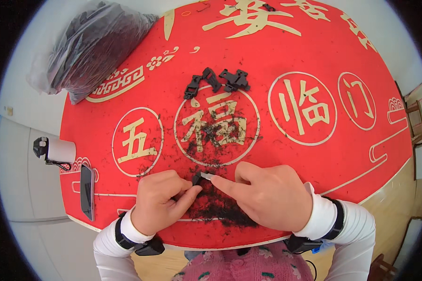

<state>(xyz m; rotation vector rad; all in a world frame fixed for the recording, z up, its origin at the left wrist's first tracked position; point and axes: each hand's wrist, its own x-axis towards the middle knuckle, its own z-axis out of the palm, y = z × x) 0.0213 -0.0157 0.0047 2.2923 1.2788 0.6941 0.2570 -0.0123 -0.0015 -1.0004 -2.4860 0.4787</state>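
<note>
Near the table's front edge, my left hand pinches a small black plastic piece between thumb and fingers. My right hand is closed round a small knife whose short silvery blade touches or nearly touches that piece; its handle is hidden in my fingers. My right index finger lies stretched along the blade. Black shavings are heaped just below both hands and scattered further up the red tablecloth. Beyond them lie several black plastic clips, among them a wide one and an angled one.
A clear plastic bag full of dark pieces stands at the far left. A phone rests near the left edge, with a white cylindrical container and a black device just beyond it. A wooden chair stands past the right edge.
</note>
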